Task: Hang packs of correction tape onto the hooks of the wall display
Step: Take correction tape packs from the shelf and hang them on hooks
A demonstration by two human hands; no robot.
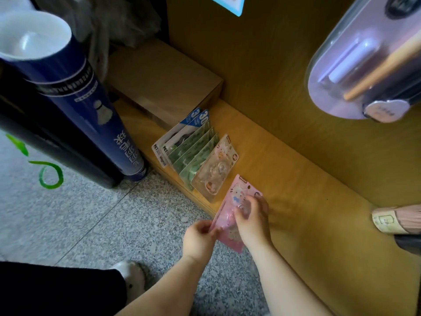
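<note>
A pink correction tape pack with a cartoon figure is held low over the front edge of a wooden ledge. My right hand grips its clear blister from the right. My left hand pinches the pack's lower left edge. Behind it, a row of several more packs leans on the ledge: blue-white ones at the back, green ones in the middle, a peach one at the front. No hooks are visible in this view.
A cardboard box lies at the ledge's far end. Against the ledge's left end leans a tall blue shuttlecock tube. A purple blister-packed item hangs at upper right. The floor is speckled stone; my shoe is below.
</note>
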